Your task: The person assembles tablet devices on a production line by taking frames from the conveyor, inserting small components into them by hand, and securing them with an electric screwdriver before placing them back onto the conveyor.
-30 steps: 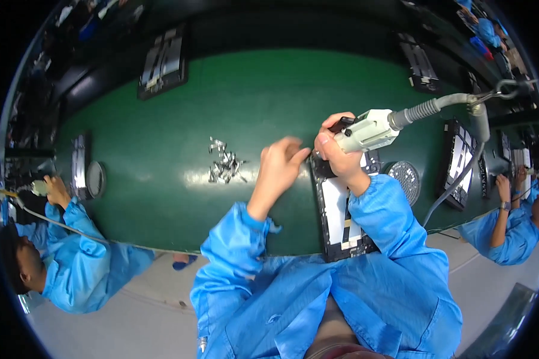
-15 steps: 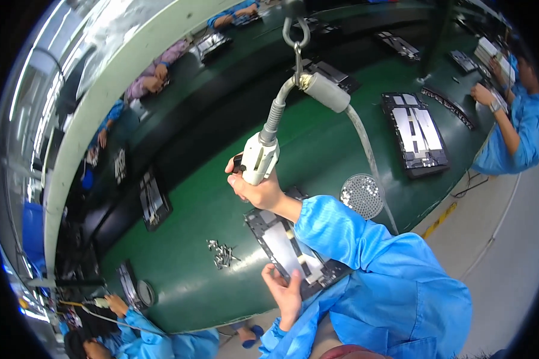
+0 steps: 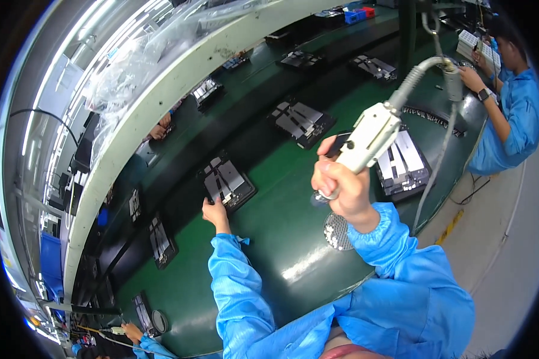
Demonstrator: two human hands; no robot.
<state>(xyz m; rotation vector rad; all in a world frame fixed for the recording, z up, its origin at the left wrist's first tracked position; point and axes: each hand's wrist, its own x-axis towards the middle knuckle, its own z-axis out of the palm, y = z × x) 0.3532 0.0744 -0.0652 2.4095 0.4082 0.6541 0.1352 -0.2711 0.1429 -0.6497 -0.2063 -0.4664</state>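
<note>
One device [image 3: 230, 179], now farther out

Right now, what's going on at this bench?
A person's right hand holds a pale corded tool above the green table. Their left hand is at the near-left edge of a flat black device with silver panels; whether that grip is closed is hard to tell. A round tray sits below the right hand in the picture, and another device lies beyond the tool, to the right.
</note>
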